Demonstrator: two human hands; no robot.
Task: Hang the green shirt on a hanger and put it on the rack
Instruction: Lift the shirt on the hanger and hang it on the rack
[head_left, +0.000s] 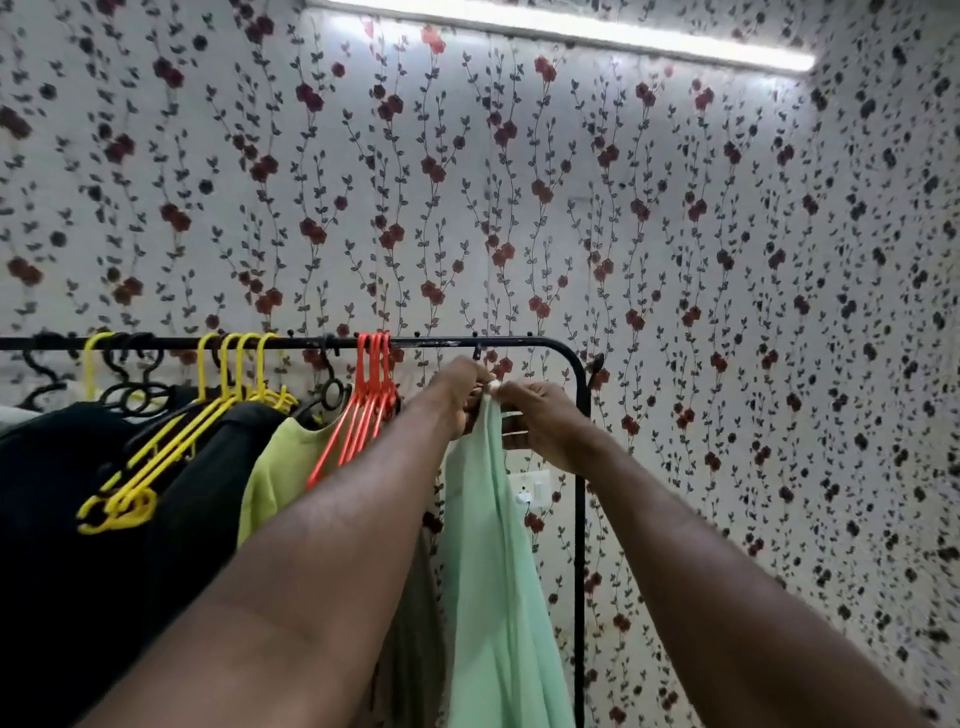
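The pale green shirt (498, 561) hangs straight down in front of me, just below the right end of the black rack rail (509, 342). My left hand (460, 395) and my right hand (540, 421) meet at its top, both gripping the fabric around a small white hanger piece (494, 385). The rest of that hanger is hidden by my fingers and the cloth. Whether its hook is on the rail cannot be told. A black hook (477, 354) on the rail sits just above my left hand.
Left along the rail hang several empty orange hangers (371, 395), several yellow hangers (208, 415), black hangers, black garments (67, 519) and a lime green top (280, 467). The rack's right post (581, 519) stands beside the shirt. A wall socket (532, 488) sits behind it on floral wallpaper.
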